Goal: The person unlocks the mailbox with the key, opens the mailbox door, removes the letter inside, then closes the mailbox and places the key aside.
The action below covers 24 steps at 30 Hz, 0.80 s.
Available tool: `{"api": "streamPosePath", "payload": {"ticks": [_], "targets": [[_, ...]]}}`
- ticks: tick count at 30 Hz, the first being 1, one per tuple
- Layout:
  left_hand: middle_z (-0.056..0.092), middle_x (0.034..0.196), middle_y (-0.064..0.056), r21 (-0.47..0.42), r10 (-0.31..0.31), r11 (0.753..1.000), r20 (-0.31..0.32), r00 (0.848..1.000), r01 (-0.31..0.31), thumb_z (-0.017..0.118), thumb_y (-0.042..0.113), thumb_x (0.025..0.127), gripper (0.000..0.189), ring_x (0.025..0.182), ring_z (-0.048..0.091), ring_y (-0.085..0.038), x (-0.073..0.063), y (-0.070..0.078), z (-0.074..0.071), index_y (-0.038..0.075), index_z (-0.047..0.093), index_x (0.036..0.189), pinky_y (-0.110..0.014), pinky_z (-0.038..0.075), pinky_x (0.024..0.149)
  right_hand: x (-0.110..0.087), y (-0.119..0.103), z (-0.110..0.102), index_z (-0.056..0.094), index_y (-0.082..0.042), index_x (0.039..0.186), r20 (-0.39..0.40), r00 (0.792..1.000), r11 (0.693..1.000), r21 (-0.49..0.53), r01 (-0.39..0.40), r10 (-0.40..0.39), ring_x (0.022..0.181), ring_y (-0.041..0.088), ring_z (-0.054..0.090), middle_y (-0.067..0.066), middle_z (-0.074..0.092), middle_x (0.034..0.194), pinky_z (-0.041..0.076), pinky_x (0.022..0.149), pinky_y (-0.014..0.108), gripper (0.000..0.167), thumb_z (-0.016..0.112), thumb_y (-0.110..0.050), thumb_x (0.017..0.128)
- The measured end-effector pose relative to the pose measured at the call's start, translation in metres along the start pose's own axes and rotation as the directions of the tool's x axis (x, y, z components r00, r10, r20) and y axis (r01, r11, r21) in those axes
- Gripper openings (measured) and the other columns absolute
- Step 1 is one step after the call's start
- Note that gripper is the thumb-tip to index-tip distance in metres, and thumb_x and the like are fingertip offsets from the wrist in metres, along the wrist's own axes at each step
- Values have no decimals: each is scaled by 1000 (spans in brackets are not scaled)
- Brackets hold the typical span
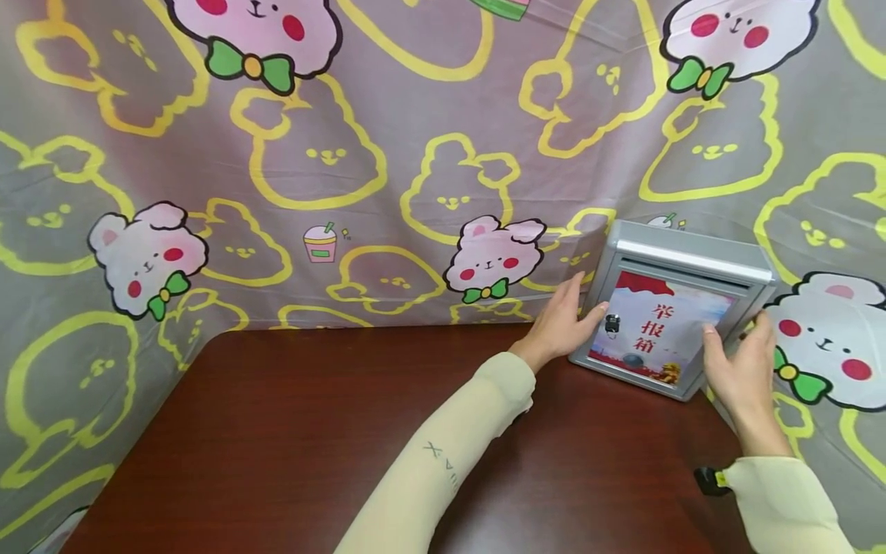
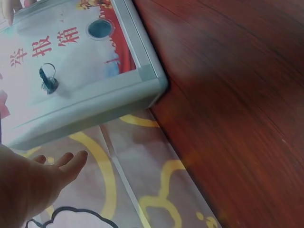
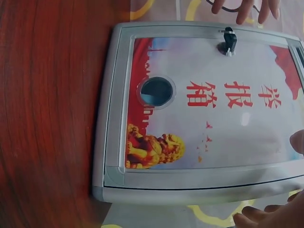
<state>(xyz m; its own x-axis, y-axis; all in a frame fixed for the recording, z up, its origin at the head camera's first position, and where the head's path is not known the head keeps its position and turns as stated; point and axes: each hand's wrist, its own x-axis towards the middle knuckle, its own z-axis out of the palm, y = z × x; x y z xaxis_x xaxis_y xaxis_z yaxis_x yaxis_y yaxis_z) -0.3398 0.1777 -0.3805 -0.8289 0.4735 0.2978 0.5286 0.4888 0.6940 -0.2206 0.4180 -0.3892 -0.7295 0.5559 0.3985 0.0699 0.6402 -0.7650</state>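
Observation:
A silver-framed report box [image 1: 662, 319] with red Chinese characters stands at the table's back right. In its front panel are a lock with a key [image 2: 49, 80] and a round dark window [image 3: 156, 91]; a slot runs under its top. My left hand [image 1: 559, 325] is at the box's left side, fingers extended along it and thumb toward the front. In the left wrist view those fingers [image 2: 71, 166] stand apart from the side wall. My right hand [image 1: 744, 369] is at the right side, its thumb over the front panel and its fingers [image 3: 256, 216] spread beside the edge.
The dark red-brown wooden table [image 1: 311, 415] stretches to the left and front of the box. A patterned cloth [image 1: 388, 192] with yellow outlines and bunny faces hangs close behind and beside it. A small black device [image 1: 711, 481] sits at my right cuff.

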Motion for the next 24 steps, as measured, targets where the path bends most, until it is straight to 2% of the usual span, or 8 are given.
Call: {"api": "streamPosePath", "payload": {"ticks": [5, 9, 16, 19, 24], "targets": [[29, 166, 5, -32, -2, 999, 8, 1000, 2, 49, 55, 103, 78, 149, 34, -11, 8, 9, 6, 22, 18, 165, -34, 33, 120, 4, 2, 0, 8, -8, 164, 34, 999, 999, 48, -18, 17, 144, 51, 33, 22, 20, 166, 27, 117, 64, 76, 47, -32, 103], [28, 167, 2, -77, -14, 997, 18, 1000, 15, 50, 51, 104, 78, 150, 31, -11, 11, 15, 10, 18, 15, 166, -31, 31, 121, 3, 1, 2, 10, -8, 163, 67, 997, 996, 85, -41, 35, 146, 49, 29, 26, 24, 164, 24, 119, 61, 72, 44, -32, 104], [33, 165, -1, -129, -51, 990, -15, 999, 49, 49, 44, 106, 73, 149, 34, -13, 16, 20, 16, 15, 18, 165, -31, 32, 120, 1, 2, 7, 9, -9, 162, 94, 995, 996, 77, -52, 45, 144, 52, 28, 37, 31, 156, 23, 118, 63, 66, 37, -33, 107], [34, 165, 0, -135, -46, 990, -25, 999, 42, 48, 40, 107, 70, 148, 35, -13, 18, 21, 18, 16, 17, 165, -30, 33, 119, 1, 3, 6, 10, -8, 161, 85, 996, 996, 75, -44, 37, 144, 53, 30, 38, 32, 154, 24, 117, 64, 65, 36, -31, 107], [41, 161, 1, -155, -18, 988, -81, 997, 5, 50, 33, 107, 67, 145, 41, -13, 20, 22, 22, 21, 19, 165, -29, 35, 117, 1, 5, 0, 13, -5, 160, 77, 997, 999, 44, -7, 4, 138, 57, 34, 42, 37, 148, 27, 111, 68, 64, 37, -30, 107]]}}
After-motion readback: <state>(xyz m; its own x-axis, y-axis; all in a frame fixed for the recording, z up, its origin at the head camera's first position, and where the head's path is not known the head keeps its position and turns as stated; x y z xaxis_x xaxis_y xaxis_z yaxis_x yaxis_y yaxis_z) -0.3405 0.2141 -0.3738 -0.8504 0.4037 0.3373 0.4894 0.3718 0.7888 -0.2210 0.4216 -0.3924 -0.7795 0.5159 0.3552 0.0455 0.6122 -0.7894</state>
